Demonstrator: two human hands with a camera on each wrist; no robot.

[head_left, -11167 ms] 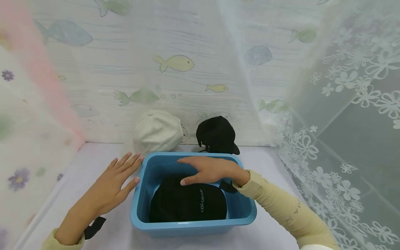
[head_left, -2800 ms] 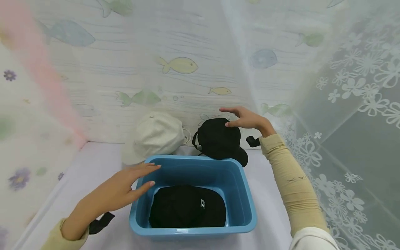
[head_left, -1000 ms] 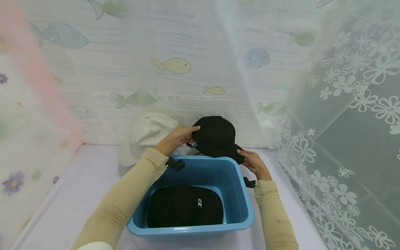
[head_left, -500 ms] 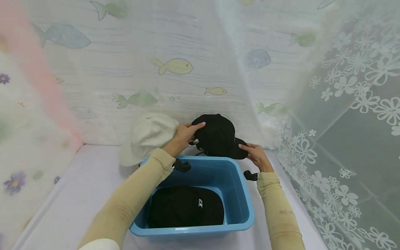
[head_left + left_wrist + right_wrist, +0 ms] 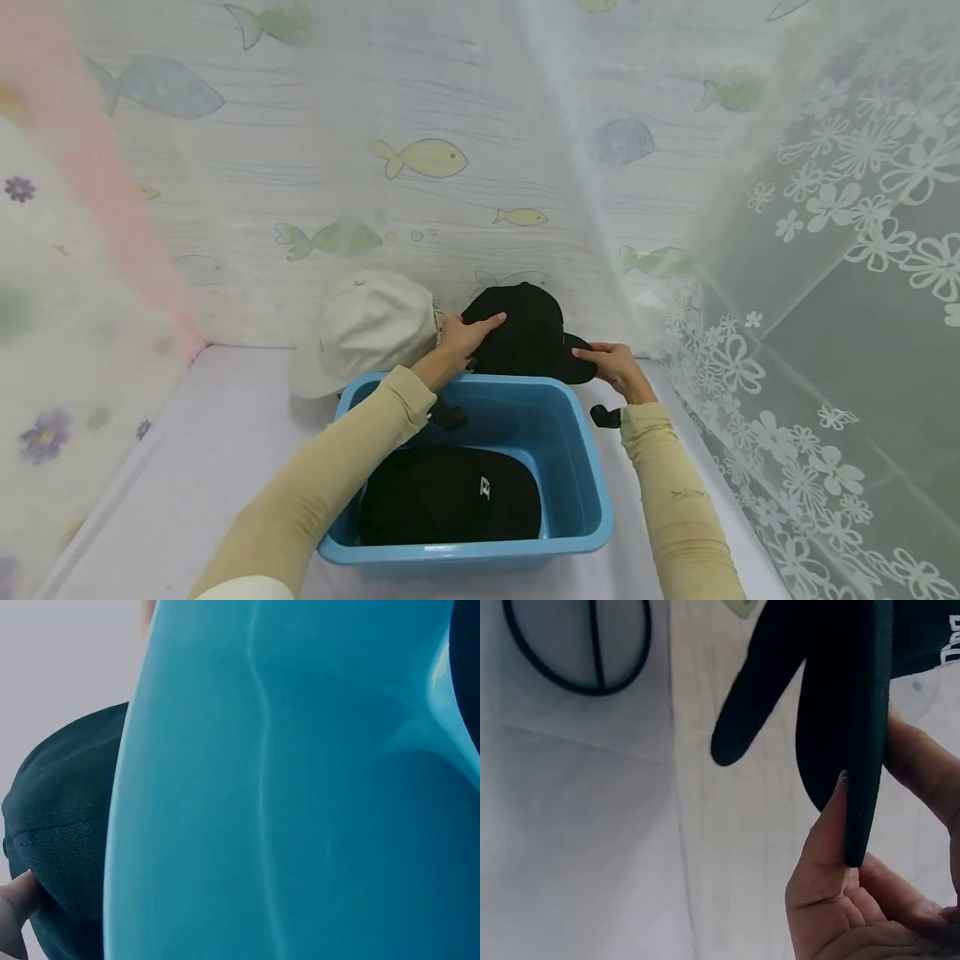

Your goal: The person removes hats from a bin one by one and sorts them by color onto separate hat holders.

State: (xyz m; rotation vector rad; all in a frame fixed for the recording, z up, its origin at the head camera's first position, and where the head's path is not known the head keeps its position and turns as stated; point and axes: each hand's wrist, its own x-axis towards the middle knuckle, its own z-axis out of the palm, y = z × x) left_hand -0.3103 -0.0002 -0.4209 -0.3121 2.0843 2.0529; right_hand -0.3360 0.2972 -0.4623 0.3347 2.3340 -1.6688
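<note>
Behind the blue bin (image 5: 525,425), a black cap (image 5: 521,333) stands with its brim to the right. My left hand (image 5: 459,342) grips its back, thumb on the near side; the other fingers are partly hidden. In the left wrist view a thumb (image 5: 21,896) touches the dark cloth. At the other end my right hand (image 5: 618,371) pinches the brim, and the right wrist view shows fingers on both faces of the brim (image 5: 870,750). Inside the bin lies another black cap (image 5: 450,496) with a small white letter on its front.
A white cap (image 5: 375,325) stands behind the bin, left of my left hand. In the right wrist view a thin dark ring with a crossbar (image 5: 596,686) lies on the white cloth. Sheer patterned curtains (image 5: 810,250) hang around the table.
The cap on top in the bin now shows a letter instead of a word. Both hands moved onto the standing cap; lately the left hand slid slightly right along it and the cap sank a little.
</note>
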